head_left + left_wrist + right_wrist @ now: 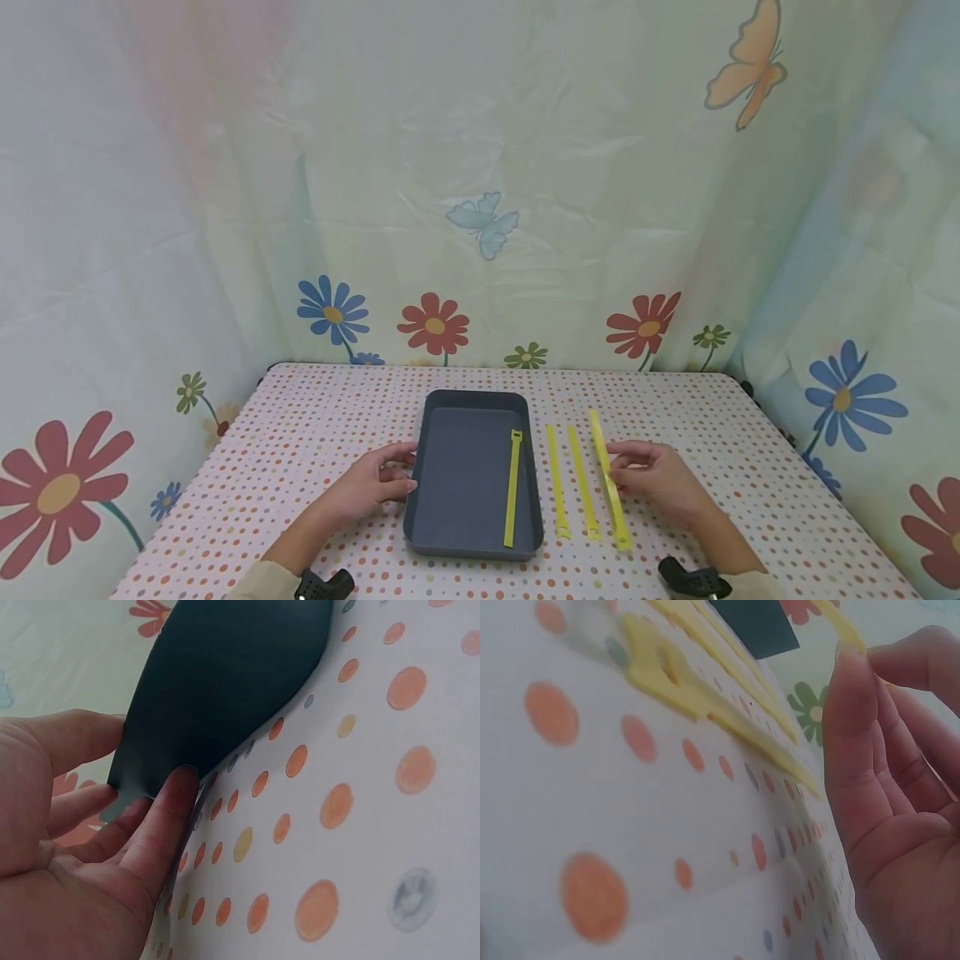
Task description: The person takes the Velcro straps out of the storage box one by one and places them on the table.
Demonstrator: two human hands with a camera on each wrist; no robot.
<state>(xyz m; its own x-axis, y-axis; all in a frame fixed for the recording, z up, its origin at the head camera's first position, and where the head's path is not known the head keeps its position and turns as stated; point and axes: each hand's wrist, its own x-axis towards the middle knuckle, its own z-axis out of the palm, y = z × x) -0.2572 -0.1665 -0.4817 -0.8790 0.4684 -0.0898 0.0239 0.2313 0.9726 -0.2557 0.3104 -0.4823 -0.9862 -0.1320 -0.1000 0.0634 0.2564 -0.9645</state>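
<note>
My right hand (660, 479) pinches a flat yellow cable tie (611, 492) between thumb and fingertips, with its wide slotted end toward me. To the left of it, two similar yellow cable ties (557, 483) lie side by side on the table. A dark grey tray (465, 483) stands left of these, with one more yellow cable tie (513, 492) lying lengthwise inside near its right wall. My left hand (375, 479) touches the tray's left side; in the left wrist view its fingertips and thumb (176, 802) rest against the outer wall.
A white cloth with coloured dots (322, 433) covers the table. Behind and on both sides hangs a curtain (375, 167) printed with flowers and butterflies. A dark wrist camera (693, 579) sits on the right wrist, another (325, 586) on the left.
</note>
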